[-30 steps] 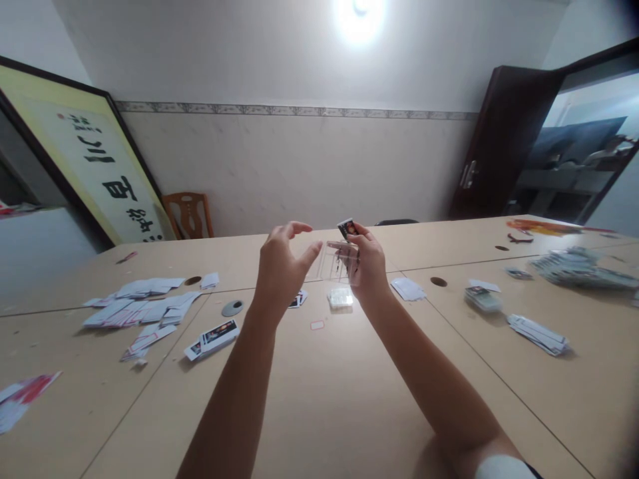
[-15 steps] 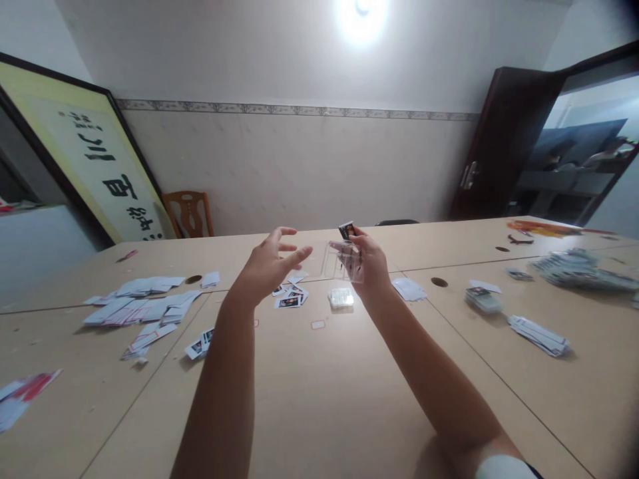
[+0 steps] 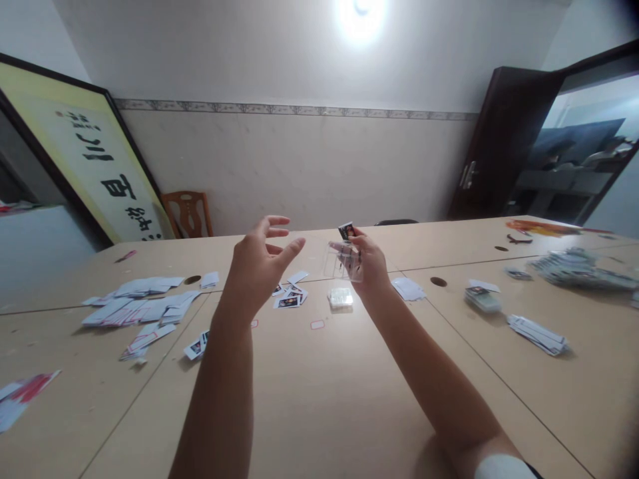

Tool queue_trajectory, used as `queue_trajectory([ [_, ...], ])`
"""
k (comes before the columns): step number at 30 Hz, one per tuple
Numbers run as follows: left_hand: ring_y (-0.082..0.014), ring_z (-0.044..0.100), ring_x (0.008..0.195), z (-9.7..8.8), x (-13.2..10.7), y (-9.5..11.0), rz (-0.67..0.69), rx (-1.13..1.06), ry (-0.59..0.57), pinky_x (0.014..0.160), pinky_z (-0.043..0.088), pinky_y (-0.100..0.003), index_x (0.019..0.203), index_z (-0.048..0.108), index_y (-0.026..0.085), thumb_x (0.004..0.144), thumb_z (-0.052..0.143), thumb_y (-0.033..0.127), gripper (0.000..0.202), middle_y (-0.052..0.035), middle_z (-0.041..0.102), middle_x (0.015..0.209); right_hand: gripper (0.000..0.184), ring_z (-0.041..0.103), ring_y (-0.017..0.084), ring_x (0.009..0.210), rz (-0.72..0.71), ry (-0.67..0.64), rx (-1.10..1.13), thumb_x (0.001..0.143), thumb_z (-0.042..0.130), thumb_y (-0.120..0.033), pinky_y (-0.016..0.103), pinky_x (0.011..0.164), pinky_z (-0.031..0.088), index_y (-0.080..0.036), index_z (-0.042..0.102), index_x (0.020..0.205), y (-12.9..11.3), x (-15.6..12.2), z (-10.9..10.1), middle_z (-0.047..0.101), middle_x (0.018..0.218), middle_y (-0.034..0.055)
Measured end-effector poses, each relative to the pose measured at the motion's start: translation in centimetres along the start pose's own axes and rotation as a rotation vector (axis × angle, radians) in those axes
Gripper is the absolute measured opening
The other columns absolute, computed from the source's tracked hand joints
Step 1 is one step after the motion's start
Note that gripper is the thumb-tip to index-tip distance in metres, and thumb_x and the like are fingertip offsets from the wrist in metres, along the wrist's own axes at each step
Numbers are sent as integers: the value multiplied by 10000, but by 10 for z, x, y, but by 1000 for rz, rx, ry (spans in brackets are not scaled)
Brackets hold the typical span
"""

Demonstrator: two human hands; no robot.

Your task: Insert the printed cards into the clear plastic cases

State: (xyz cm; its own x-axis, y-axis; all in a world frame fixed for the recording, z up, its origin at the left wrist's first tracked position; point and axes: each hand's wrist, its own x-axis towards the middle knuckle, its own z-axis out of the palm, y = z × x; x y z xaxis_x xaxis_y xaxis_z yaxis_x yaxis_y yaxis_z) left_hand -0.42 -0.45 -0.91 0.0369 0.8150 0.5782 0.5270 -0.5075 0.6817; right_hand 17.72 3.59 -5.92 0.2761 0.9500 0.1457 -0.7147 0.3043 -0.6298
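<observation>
My right hand (image 3: 367, 263) is raised over the table and grips a clear plastic card case (image 3: 338, 261) with a small picture card (image 3: 345, 231) sticking out of its top. My left hand (image 3: 257, 266) hovers to the left of the case, fingers spread and empty. Below and between the hands lie a few loose picture cards (image 3: 289, 294) and a small clear box (image 3: 341, 297) on the tabletop. A little white sticker (image 3: 317, 324) lies nearer to me.
Scattered white cards (image 3: 142, 306) cover the left of the beige table (image 3: 319, 399). Card stacks (image 3: 539, 332) and a big pile (image 3: 579, 266) sit at the right. A wooden chair (image 3: 187, 213) and a framed calligraphy panel (image 3: 84, 159) stand at the back left, an open door (image 3: 499, 140) at the right.
My left hand has drawn away from the case to the left and opened wider. The loose cards beneath it have come into sight. My right hand has barely moved.
</observation>
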Motion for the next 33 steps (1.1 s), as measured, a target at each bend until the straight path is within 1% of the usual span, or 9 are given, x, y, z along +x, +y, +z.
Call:
queue_trajectory([
  [5,-210,716,853,3,-10,17,83,-154,63,693,574,-283,1213,639,205,814,755,465,490,-99,709,1139,351,715,151,656,-6,13,2,595,635,-149,242,546,461,-210,579,936,1,1,0,612,816,-40],
  [9,-194,726,865,11,-14,24,139,-295,-18,747,592,-277,1249,611,221,832,742,489,512,-92,706,1146,332,720,172,711,-12,-8,2,620,626,-151,265,575,490,-218,567,940,2,-2,1,614,815,-28],
  [14,-186,737,850,62,-18,18,65,-486,-270,727,591,-274,1193,593,200,919,641,400,342,-81,727,1044,248,660,139,687,-77,11,-5,665,629,-179,302,657,540,-233,552,895,16,4,-5,623,828,-17],
  [17,-146,712,777,103,-16,4,-50,-492,51,724,575,-265,994,603,193,964,480,212,128,-53,719,912,175,620,104,615,-113,198,-10,688,561,-190,262,620,504,-248,444,805,21,20,-19,542,744,-54],
  [20,-146,700,762,114,-1,-9,-69,-478,219,693,560,-261,1008,592,218,971,461,248,140,-32,693,866,121,648,97,635,-81,322,-32,735,483,-189,242,605,476,-251,388,775,15,38,-34,502,759,-59],
  [22,-141,698,742,100,13,-12,-77,-504,318,669,545,-249,989,583,233,946,453,218,137,-14,676,804,93,688,110,688,-62,335,-50,749,478,-199,250,616,480,-252,408,779,8,43,-39,527,808,-53],
  [24,-158,704,769,73,22,-9,-25,-510,279,681,540,-270,989,591,234,913,505,223,115,-23,696,844,101,715,130,714,-33,307,-68,736,522,-198,264,630,487,-249,463,800,2,39,-42,563,850,-51],
  [29,-206,660,1073,-11,-9,2,244,-517,-142,871,539,-321,1081,638,266,772,671,203,316,-38,697,1075,286,727,155,704,1,104,-307,707,655,-222,275,636,482,-260,581,980,12,-7,-65,640,958,-50],
  [33,-250,535,1308,-58,-60,-31,274,-392,-382,1022,507,-381,1347,522,401,758,768,267,653,-32,545,1417,497,724,152,804,54,-258,-576,671,796,-214,277,715,517,-263,605,1126,40,-53,-96,665,1127,-10],
])
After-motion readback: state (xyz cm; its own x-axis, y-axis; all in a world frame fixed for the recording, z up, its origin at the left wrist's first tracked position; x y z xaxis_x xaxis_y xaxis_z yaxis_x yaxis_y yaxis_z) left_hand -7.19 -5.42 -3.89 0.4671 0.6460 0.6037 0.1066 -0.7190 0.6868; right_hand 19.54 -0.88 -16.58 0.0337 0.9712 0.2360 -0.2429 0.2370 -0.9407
